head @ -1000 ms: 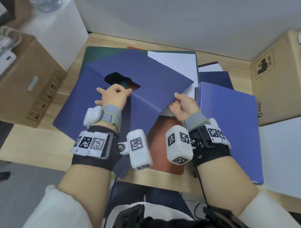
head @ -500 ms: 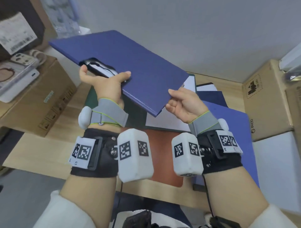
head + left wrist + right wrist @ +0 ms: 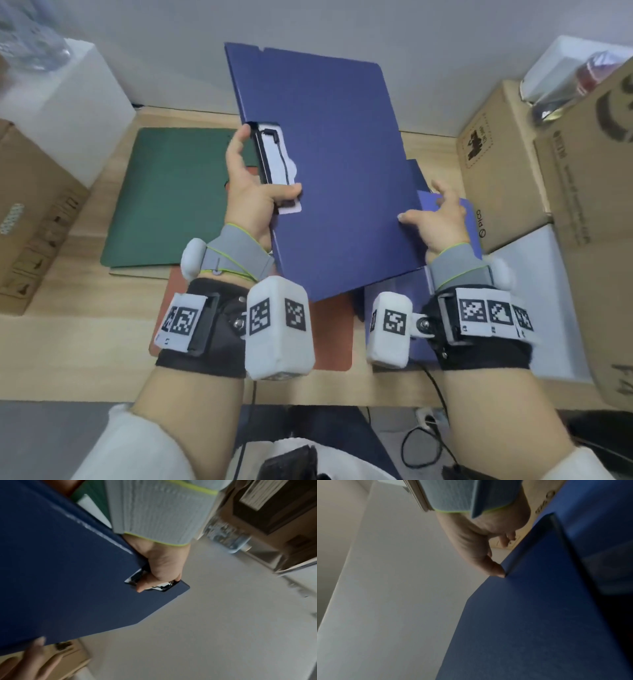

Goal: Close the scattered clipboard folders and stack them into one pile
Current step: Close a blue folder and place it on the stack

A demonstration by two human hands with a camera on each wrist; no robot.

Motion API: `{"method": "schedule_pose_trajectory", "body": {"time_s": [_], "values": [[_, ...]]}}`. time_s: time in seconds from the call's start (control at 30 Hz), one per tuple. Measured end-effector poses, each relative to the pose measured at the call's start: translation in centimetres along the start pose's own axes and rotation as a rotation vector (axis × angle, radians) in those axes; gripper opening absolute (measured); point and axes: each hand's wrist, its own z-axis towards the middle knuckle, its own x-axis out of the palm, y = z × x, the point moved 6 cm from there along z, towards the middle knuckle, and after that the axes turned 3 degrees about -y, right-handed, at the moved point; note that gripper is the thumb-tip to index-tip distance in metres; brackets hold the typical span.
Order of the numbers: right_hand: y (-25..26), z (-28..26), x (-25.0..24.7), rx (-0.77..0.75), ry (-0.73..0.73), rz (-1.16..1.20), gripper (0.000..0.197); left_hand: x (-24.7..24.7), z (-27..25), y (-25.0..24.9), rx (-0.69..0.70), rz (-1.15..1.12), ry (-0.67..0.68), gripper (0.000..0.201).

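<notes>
A closed blue clipboard folder (image 3: 335, 171) is held tilted in the air above the table. My left hand (image 3: 260, 171) grips it at the metal clip (image 3: 274, 161) in the cutout on its left edge, thumb on the cover. In the left wrist view that hand (image 3: 159, 566) curls round the clip (image 3: 154, 585). My right hand (image 3: 424, 205) is at the folder's right edge with loose, spread fingers. In the right wrist view only its thumb tip (image 3: 500, 573) touches the folder (image 3: 539, 615). On the table lie a green folder (image 3: 178, 195), a red-brown one (image 3: 332, 329) and another blue one (image 3: 442, 205).
Cardboard boxes (image 3: 493, 164) crowd the table's right side, with another (image 3: 30, 212) on the left. A white box (image 3: 68, 102) stands at the back left against the wall. Bare wooden tabletop (image 3: 85, 335) shows at the front left. Cables hang below the front edge.
The blue folder was shut and lifted off the table, and has now swung from the upper left to the middle. My right hand has loosened from pinching its corner to touching its edge.
</notes>
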Motion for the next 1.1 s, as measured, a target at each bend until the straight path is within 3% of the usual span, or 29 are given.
{"method": "schedule_pose_trajectory", "body": {"time_s": [0.07,0.13,0.27,0.37,0.5,0.6,0.7,0.77,0.8,0.87,0.93,1.07,1.1], "values": [[-3.8,1.3,-3.1,0.118,-0.016,0.010,0.088,4.8,-0.7,4.9,-0.106,0.087,0.076,0.092],[-5.2,0.9,-2.7,0.132,0.027,0.010,0.095,5.3,-1.5,7.2,-0.214,0.128,0.095,0.082],[-7.1,1.2,-3.6,0.155,0.009,-0.020,0.074,6.7,-2.4,11.9,-0.416,0.202,0.102,0.068],[-8.7,1.9,-3.7,0.186,0.071,0.006,0.071,7.7,-3.1,14.3,-0.422,0.296,0.151,0.066],[-11.1,2.8,-4.5,0.240,0.077,0.019,0.067,10.1,-3.1,15.8,-0.435,0.509,0.250,0.045],[-12.1,3.4,-5.0,0.255,0.045,-0.016,0.069,10.2,-2.2,17.6,-0.435,0.725,0.283,0.057],[-12.5,3.6,-4.8,0.281,0.052,-0.015,0.071,10.3,-2.2,17.2,-0.437,0.739,0.275,0.063],[-12.3,3.6,-4.6,0.291,0.045,-0.019,0.070,10.6,-3.0,15.8,-0.460,0.672,0.269,0.036],[-12.1,3.7,-4.4,0.290,0.039,-0.020,0.069,10.4,-3.1,15.4,-0.477,0.620,0.261,0.036],[-11.4,3.7,-4.0,0.288,0.032,-0.010,0.070,9.5,-2.7,15.6,-0.513,0.528,0.224,0.057],[-10.1,3.7,-2.7,0.256,0.076,0.054,0.073,7.5,-2.1,15.5,-0.543,0.419,0.121,0.062],[-5.4,2.6,2.3,0.138,0.246,0.146,0.049,0.5,-0.7,13.8,-0.589,0.184,-0.248,0.056],[-4.1,2.0,3.8,0.099,0.304,0.139,0.047,-1.5,-0.6,13.3,-0.596,0.140,-0.345,0.063]]}}
